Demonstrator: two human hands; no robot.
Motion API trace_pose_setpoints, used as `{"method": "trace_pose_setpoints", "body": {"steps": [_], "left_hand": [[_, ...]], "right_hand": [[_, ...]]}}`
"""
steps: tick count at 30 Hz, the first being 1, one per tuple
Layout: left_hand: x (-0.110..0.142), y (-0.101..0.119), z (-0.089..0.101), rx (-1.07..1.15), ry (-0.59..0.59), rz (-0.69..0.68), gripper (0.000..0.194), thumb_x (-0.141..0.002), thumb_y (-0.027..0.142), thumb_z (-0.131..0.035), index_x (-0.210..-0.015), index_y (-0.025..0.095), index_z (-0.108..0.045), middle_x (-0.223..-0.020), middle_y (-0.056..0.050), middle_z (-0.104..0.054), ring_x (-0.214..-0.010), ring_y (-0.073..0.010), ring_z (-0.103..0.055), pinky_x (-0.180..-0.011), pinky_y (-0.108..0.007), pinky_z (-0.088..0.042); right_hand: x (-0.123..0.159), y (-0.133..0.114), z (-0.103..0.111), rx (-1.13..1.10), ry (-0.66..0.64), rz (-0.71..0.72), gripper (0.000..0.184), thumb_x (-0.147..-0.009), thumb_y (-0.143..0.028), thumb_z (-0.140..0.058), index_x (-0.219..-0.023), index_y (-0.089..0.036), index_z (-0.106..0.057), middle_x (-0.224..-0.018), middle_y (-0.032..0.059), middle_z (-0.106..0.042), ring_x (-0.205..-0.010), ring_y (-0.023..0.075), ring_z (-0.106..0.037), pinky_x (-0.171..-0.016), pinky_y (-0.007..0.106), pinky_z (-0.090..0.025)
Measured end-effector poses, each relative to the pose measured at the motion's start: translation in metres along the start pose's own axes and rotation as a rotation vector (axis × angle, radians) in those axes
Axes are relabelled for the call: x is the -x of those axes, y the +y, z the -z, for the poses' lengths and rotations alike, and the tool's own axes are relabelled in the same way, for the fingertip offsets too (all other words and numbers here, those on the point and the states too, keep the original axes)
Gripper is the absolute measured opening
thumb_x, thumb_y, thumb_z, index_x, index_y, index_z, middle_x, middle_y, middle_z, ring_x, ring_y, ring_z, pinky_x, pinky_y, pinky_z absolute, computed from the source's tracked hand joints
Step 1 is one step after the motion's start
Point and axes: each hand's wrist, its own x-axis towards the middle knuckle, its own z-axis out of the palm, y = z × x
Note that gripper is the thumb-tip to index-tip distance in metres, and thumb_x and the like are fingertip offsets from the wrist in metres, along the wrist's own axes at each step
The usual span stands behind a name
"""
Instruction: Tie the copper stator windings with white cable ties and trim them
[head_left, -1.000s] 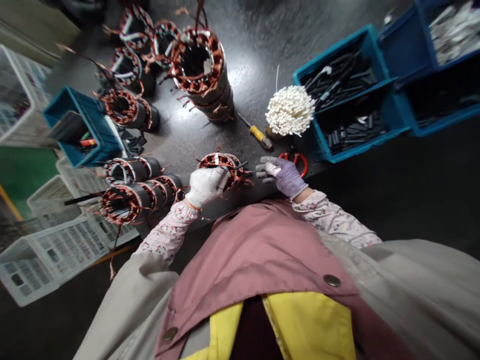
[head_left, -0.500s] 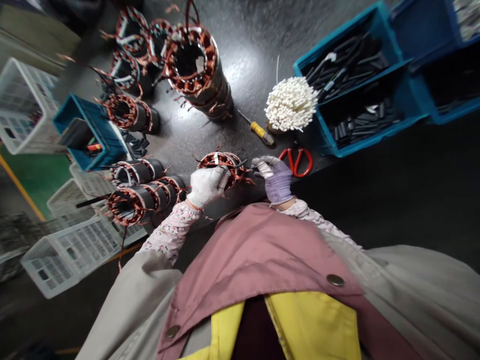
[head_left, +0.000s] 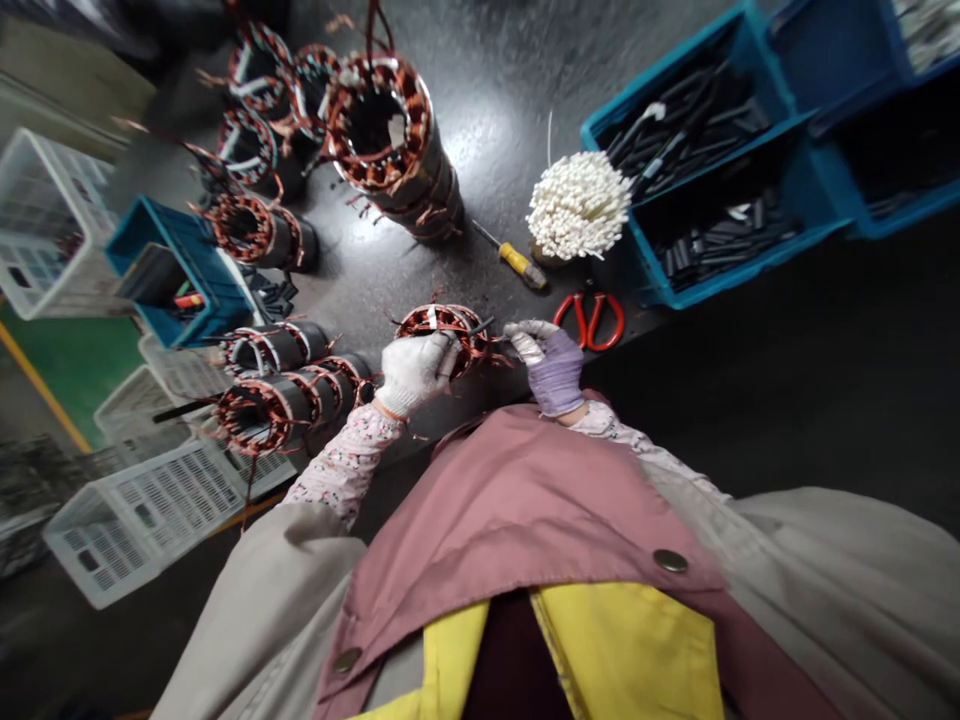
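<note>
A motor stator with copper windings [head_left: 439, 318] stands on the bench close to my body. My left hand [head_left: 418, 372], in a white glove, is closed on its near rim, the fingers curled over the windings. A short black sleeve [head_left: 481, 326] sticks out at the stator's right side. Just right of it, my right hand [head_left: 553, 365], in a purple and white glove, pinches at the end of a copper lead wire [head_left: 496, 354]; its fingertips partly hide the wire. Red-handled scissors [head_left: 590, 320] lie beside my right hand.
A yellow-handled screwdriver [head_left: 523, 266] lies beyond my hands, near a bundle of white sticks or tubes [head_left: 580, 205]. Blue bins [head_left: 750, 275] with black sleeves stand right. More stators [head_left: 259, 415] crowd the left, with a tall stack [head_left: 431, 200] behind. White crates [head_left: 142, 520] sit at lower left.
The view has shifted slightly. Both hands stay almost in place at the stator; the right fingertips have moved only a little.
</note>
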Motion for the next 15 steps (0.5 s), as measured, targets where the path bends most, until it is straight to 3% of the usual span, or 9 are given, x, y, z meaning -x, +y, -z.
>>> {"method": "trace_pose_setpoints", "body": {"steps": [5, 11, 15], "left_hand": [[-0.001, 0.0, 0.0, -0.011, 0.011, -0.008, 0.046, -0.095, 0.045, -0.038, -0.097, 0.014, -0.071, -0.069, -0.011, -0.07, -0.067, -0.0222, -0.068, -0.056, -0.029, -0.034], [-0.001, 0.0, -0.001, -0.006, 0.001, 0.004, 0.043, -0.094, 0.045, -0.041, -0.098, 0.014, -0.07, -0.07, -0.011, -0.069, -0.067, -0.0218, -0.067, -0.058, -0.029, -0.034], [-0.001, -0.002, 0.0, 0.007, -0.01, -0.001, 0.043, -0.094, 0.044, -0.04, -0.097, 0.014, -0.07, -0.069, -0.011, -0.069, -0.066, -0.0219, -0.066, -0.057, -0.029, -0.034]], "right_hand": [[-0.008, -0.002, 0.01, 0.146, -0.081, 0.004, 0.026, -0.083, -0.041, -0.066, -0.09, -0.017, -0.071, -0.092, 0.0066, -0.075, -0.086, 0.0178, -0.071, -0.082, 0.033, -0.06], [-0.024, -0.016, 0.024, 0.503, -0.428, 0.149, 0.024, -0.087, -0.03, -0.06, -0.1, -0.017, -0.076, -0.101, 0.0067, -0.076, -0.096, 0.0208, -0.071, -0.091, 0.033, -0.055], [-0.026, -0.023, 0.021, 0.592, -0.547, 0.182, 0.028, -0.092, -0.028, -0.053, -0.105, -0.018, -0.075, -0.102, 0.0052, -0.076, -0.095, 0.0195, -0.071, -0.088, 0.03, -0.054]]}}
